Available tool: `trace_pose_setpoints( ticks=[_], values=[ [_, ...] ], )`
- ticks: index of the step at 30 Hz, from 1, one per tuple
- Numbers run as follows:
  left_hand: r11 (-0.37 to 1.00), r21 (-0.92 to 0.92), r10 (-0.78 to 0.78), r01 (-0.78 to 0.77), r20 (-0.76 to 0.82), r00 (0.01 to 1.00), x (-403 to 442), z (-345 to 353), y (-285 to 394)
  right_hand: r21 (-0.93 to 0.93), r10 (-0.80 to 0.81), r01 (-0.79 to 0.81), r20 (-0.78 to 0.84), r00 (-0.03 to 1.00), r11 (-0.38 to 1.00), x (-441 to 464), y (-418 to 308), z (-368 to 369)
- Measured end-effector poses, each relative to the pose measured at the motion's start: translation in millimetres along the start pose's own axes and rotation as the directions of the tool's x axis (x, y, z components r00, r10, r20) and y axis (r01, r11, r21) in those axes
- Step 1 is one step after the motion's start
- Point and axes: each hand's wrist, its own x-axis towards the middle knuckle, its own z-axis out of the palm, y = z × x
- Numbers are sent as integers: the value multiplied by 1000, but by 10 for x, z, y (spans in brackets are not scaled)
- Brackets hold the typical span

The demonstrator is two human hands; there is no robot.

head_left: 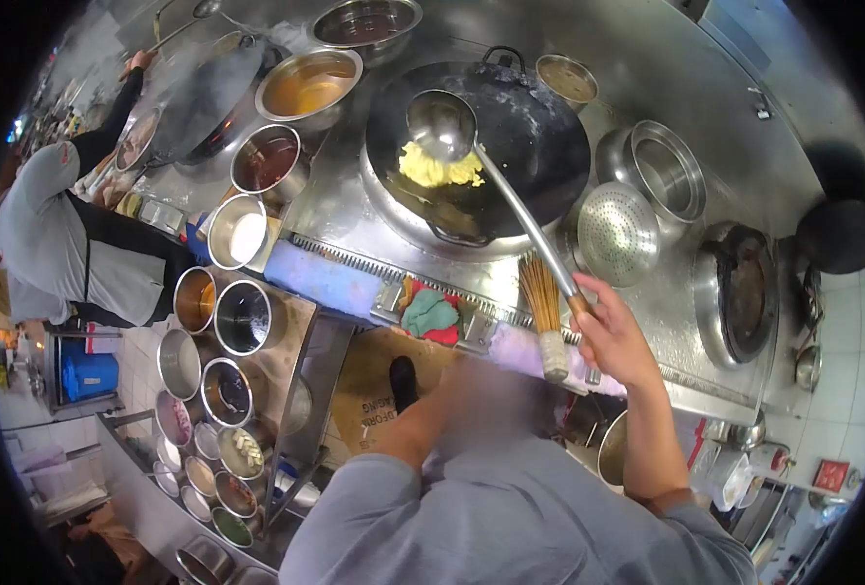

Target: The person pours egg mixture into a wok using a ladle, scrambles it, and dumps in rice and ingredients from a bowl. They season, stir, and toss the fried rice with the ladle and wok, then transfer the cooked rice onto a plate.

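My right hand (613,331) grips the wooden end of a long-handled steel ladle (525,210), with the fingers wrapped round it. The ladle's round bowl (441,125) is over the yellow scrambled egg (432,171) and covers part of it. This egg lies in the left part of a large black wok (539,146) set on the steel range. My left forearm (408,421) bends in toward my body, and the hand is hidden behind a blurred area. Just left of my right hand, a bamboo wok brush (541,302) lies at the range's front edge.
A perforated strainer (617,234) and a steel pot (668,171) stand right of the wok. Metal bowls of liquid (310,86) line its left side. Several seasoning containers (242,317) fill the left cart. Folded cloths (432,312) lie on the front rail. Another person (52,214) works at the left.
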Motion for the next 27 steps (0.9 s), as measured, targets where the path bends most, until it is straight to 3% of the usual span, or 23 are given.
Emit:
trace_pose_setpoints(
  ticks=[1,2,3,4,5,8,9,10,11,12,15,16,18,19,20,21,22,23,24,25,26,27],
  values=[
    [1000,-8,3,-3,-7,1000,83,39,21,270,179,-188,59,982,944,-6,-11,-66],
    [999,-20,-29,29,6,1000,160,89,46,260,180,-188,54,982,947,81,52,-130],
    [998,-32,-58,59,18,998,232,164,77,415,257,-270,88,963,869,207,144,-203],
    [999,25,-19,21,-69,997,468,491,-10,554,321,-339,133,938,760,321,190,-277],
    [1000,18,-13,14,-80,997,664,583,-85,545,318,-334,127,940,769,418,173,-297],
    [991,-129,-3,29,198,980,890,623,-162,37,176,-173,-77,981,984,641,34,-348],
    [990,-139,-9,37,197,980,901,547,-145,31,176,-174,-65,982,984,612,83,-381],
    [984,-177,69,-27,235,970,900,400,-152,-384,-142,78,-143,979,920,620,144,-400],
    [972,-215,147,-90,266,953,836,294,-155,-732,-460,259,-83,884,630,605,172,-401],
    [972,-222,132,-75,252,959,713,263,-166,-732,-432,215,-118,894,646,529,128,-361],
    [871,-480,29,-105,-163,986,176,328,-348,-798,-440,225,-56,896,559,434,399,-326],
    [869,-487,5,-88,-169,986,-94,370,-401,-792,-375,202,-36,926,576,389,461,-297],
    [456,-890,-330,13,-156,931,-692,524,-503,-813,-394,227,-4,919,536,338,589,-318],
    [479,-878,-433,-23,-259,863,-889,701,-608,-837,-412,248,30,911,487,384,616,-308],
    [480,-877,-559,-39,-340,756,-1091,974,-701,-808,-374,216,-6,927,548,382,432,-276],
    [418,-896,-649,-150,-410,641,-1184,1417,-880,-776,-328,216,13,944,592,421,180,-206],
    [381,-908,-743,-172,-412,528,-1423,1686,-970,-778,-456,360,106,884,516,576,132,-212],
    [267,-944,-882,-194,-320,344,-1842,1798,-864,-669,-499,467,163,851,579,895,166,-294],
    [284,-920,-940,-269,-322,109,-2048,2197,-900,-626,-415,441,199,888,643,972,-118,-181],
    [80,-851,-997,-519,-73,-33,-2381,2298,-693,-530,-485,604,362,796,596,1447,-162,-357],
    [-17,-910,-1000,-415,18,0,-2771,2650,-736,-546,-517,633,373,771,550,1401,-419,-162],
    [-15,-735,-918,-677,278,-281,-2933,2848,-579,-568,-538,696,455,710,438,1693,-543,-147]
  ],
)
